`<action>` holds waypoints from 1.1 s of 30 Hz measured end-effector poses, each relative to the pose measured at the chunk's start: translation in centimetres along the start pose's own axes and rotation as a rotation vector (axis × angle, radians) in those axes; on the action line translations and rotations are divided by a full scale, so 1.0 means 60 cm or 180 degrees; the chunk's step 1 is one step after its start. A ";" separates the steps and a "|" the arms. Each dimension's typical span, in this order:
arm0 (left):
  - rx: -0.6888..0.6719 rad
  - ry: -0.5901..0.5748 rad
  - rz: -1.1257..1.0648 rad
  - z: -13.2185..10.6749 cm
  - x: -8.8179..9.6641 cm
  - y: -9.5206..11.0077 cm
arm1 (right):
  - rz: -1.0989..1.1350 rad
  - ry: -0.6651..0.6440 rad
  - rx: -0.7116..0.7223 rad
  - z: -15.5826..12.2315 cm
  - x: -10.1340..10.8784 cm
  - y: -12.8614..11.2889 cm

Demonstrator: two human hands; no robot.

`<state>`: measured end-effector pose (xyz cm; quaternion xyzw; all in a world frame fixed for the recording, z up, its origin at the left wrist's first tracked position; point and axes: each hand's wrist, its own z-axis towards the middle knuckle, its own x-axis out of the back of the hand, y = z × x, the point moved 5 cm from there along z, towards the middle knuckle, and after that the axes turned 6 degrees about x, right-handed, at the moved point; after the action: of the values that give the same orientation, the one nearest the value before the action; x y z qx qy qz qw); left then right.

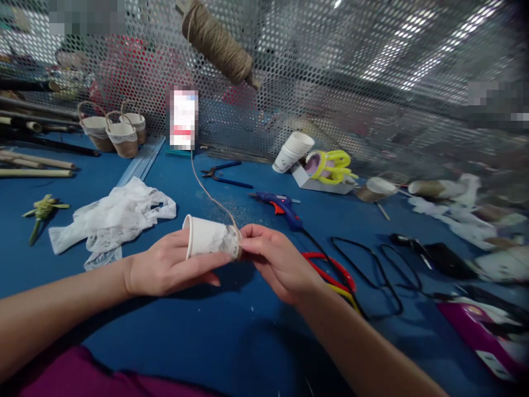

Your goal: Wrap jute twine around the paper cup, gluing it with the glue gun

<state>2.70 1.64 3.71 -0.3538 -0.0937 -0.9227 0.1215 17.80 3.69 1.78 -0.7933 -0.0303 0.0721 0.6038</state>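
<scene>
My left hand (171, 270) grips a white paper cup (206, 237) lying sideways, its mouth facing left. My right hand (276, 259) pinches a strand of brown twine (209, 193) against the cup's base, where a band of twine is wound on. The strand runs up to a twine spool (217, 44) hanging on the perforated metal screen. Both hands hover just above the blue table (185, 336).
A blue glue gun (281, 207), pliers (225, 173), stacked paper cups (293, 150), white lace cloth (118, 215), three twine-wrapped cup baskets (113, 132), bamboo sticks (33, 162), black and red cables (363, 270) and a yellow-handled item (330, 165) lie around.
</scene>
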 end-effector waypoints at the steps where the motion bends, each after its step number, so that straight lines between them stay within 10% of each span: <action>1: 0.0060 -0.0052 -0.0077 -0.002 -0.003 -0.002 | -0.0004 0.0019 0.0004 0.001 0.001 0.000; 12: 0.3179 -0.0159 -0.3064 -0.022 -0.037 -0.064 | -0.1063 -0.0071 0.0524 0.005 0.000 0.003; 23: 0.3008 -0.0139 -0.2896 -0.014 -0.036 -0.054 | -0.2026 -0.0229 0.1884 -0.006 -0.005 -0.042; 33: 0.3122 -0.0267 -0.2559 -0.015 -0.038 -0.055 | -0.2400 -0.0579 0.2142 -0.021 -0.021 -0.031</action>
<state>2.82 4.91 1.22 -0.2300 -0.6356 -0.7314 -0.0903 16.84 2.83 3.98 -0.4795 -0.3418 -0.0762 0.8047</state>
